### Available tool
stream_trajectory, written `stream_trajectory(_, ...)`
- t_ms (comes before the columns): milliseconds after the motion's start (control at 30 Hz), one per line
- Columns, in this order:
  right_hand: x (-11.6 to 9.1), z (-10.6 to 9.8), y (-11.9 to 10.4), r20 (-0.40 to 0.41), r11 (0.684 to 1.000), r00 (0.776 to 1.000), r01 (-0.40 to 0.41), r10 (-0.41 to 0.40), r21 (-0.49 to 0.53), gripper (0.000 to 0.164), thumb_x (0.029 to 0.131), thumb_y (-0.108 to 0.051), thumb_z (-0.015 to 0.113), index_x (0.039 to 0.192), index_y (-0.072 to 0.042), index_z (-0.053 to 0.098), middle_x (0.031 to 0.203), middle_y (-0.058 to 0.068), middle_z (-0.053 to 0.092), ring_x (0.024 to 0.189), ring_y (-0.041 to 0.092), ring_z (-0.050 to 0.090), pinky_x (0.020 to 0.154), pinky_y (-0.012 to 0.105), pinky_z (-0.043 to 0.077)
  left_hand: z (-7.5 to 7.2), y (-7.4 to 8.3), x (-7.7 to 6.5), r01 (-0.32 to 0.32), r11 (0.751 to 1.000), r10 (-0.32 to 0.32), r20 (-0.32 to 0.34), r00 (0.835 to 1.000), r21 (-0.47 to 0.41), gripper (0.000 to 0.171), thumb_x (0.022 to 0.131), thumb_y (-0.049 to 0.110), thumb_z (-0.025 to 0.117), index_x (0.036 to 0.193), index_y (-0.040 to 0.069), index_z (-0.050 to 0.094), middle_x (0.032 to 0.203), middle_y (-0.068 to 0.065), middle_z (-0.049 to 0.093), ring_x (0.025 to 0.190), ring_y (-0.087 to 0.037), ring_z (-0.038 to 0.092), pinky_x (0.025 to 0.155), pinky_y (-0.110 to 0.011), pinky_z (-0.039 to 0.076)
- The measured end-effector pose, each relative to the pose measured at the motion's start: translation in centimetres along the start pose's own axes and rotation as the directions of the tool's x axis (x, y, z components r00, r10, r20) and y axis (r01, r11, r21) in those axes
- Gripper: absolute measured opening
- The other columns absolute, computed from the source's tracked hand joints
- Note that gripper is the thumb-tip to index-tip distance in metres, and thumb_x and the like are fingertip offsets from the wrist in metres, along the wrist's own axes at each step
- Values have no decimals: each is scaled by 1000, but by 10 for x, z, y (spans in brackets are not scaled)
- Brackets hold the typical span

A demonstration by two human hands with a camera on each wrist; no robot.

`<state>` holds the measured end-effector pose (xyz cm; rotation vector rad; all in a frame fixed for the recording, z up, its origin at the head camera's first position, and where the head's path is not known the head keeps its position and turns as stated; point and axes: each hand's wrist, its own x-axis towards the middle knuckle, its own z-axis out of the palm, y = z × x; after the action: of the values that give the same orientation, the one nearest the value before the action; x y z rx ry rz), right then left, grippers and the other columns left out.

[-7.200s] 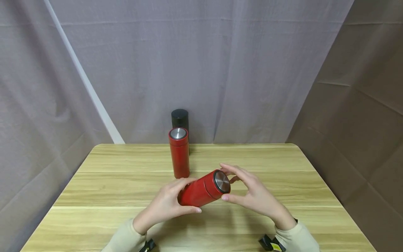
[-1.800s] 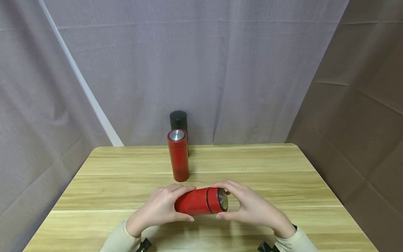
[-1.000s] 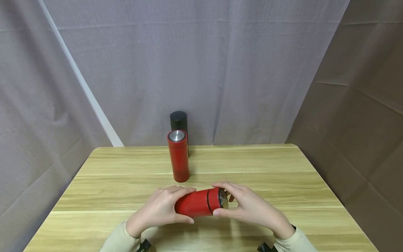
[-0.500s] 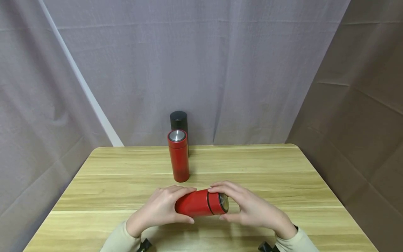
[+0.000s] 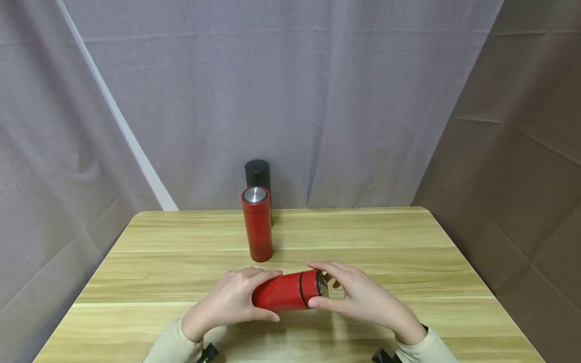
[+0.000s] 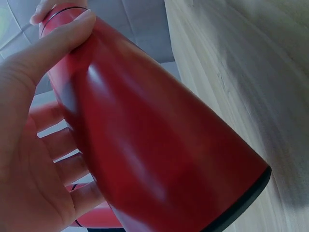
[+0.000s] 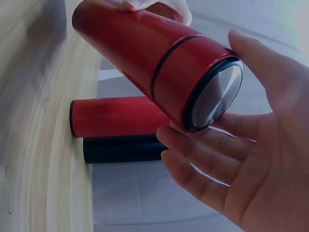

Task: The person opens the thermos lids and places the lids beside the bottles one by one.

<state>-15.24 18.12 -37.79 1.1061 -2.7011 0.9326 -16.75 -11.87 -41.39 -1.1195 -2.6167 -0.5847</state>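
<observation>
A red thermos (image 5: pixel 278 293) lies nearly level above the table, its lid end toward the right. My left hand (image 5: pixel 227 305) grips the body, thumb on the near side and fingers round the far side. At the other end, my right hand (image 5: pixel 363 300) holds the red lid (image 5: pixel 311 288) between thumb and fingertips. A dark ring shows between lid and body. The right wrist view shows the lid's brushed metal top (image 7: pixel 219 94) facing the palm, the fingers curving round its edge. In the left wrist view the thermos's black base rim (image 6: pixel 241 205) is visible.
Behind the hands a second red thermos (image 5: pixel 259 234) with a silver top stands upright on the wooden table (image 5: pixel 181 262). Right behind it is a black thermos (image 5: pixel 257 174), partly hidden. Grey curtains (image 5: pixel 290 101) hang beyond the table's back edge.
Since the oldest frame the thermos has come lower and more level, and the right hand has taken its lid. Over the last second the right thumb and fingers shift back and forth round the lid.
</observation>
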Motion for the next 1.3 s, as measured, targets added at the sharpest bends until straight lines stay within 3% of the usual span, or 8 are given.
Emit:
stream_trajectory(267, 2, 0, 3, -40, 994, 997, 75, -72, 79, 57, 86, -42, 79, 136, -23, 59, 116, -12, 64, 93, 4, 60, 78, 29, 53, 0, -2, 1, -16, 1000, 16, -27, 999, 3, 78, 71, 63, 83, 136, 25, 63, 115, 6, 70, 96, -8, 64, 70, -30, 51)
stream_trajectory(500, 3, -1, 5, -40, 970, 969, 243, -244, -20, 63, 83, -29, 84, 140, -24, 56, 135, -5, 58, 119, 14, 59, 92, 38, 53, 0, -2, 0, -7, 1000, 7, -26, 1000, 0, 79, 72, 65, 81, 137, 24, 63, 116, 6, 70, 97, -8, 65, 70, -31, 51)
stream_trajectory(600, 2, -3, 4, -26, 960, 960, 275, -277, -57, 66, 83, -24, 85, 141, -26, 54, 141, -4, 54, 125, 17, 56, 96, 42, 50, 1, -2, -1, 1, 1000, -1, -27, 1000, -4, 78, 73, 65, 80, 137, 25, 62, 115, 6, 70, 97, -8, 65, 70, -30, 51)
stream_trajectory(767, 1, -2, 3, -12, 971, 972, 235, -236, -44, 69, 82, -28, 85, 142, -27, 52, 144, -7, 51, 128, 17, 53, 98, 42, 50, 2, -2, -2, -1, 1000, 1, -35, 999, -4, 77, 73, 65, 80, 136, 25, 63, 114, 7, 70, 96, -8, 65, 70, -30, 51)
stream_trajectory(900, 0, 0, 3, -51, 994, 994, 97, -100, -56, 73, 81, -48, 82, 144, -29, 51, 141, -10, 53, 127, 15, 55, 96, 45, 50, 4, -2, -3, -6, 1000, 5, -33, 999, -13, 77, 72, 63, 82, 136, 25, 63, 115, 7, 70, 96, -7, 65, 70, -29, 52)
stream_trajectory(1033, 0, 0, 5, -69, 994, 997, -26, 19, -110, 73, 82, -61, 74, 140, -23, 56, 129, -10, 63, 112, 15, 63, 87, 41, 54, 4, -2, -3, -2, 1000, 2, -29, 1000, -7, 78, 71, 63, 83, 136, 25, 63, 115, 8, 70, 96, -7, 65, 70, -29, 51)
stream_trajectory(1167, 0, 0, 6, -35, 992, 998, -51, 47, -112, 68, 85, -63, 70, 134, -18, 61, 112, -12, 67, 97, 7, 62, 78, 34, 53, 4, -2, -3, -1, 1000, 1, -28, 1000, 9, 78, 71, 63, 83, 136, 25, 63, 114, 8, 70, 97, -7, 65, 69, -29, 51)
stream_trajectory(1300, -1, -1, 8, -36, 998, 999, -1, -1, -63, 63, 83, -57, 75, 134, -24, 60, 115, -15, 64, 101, 4, 60, 82, 36, 54, 4, -2, -2, -2, 1000, 2, -31, 1000, 1, 78, 70, 61, 84, 136, 26, 63, 114, 8, 70, 97, -7, 65, 69, -29, 51)
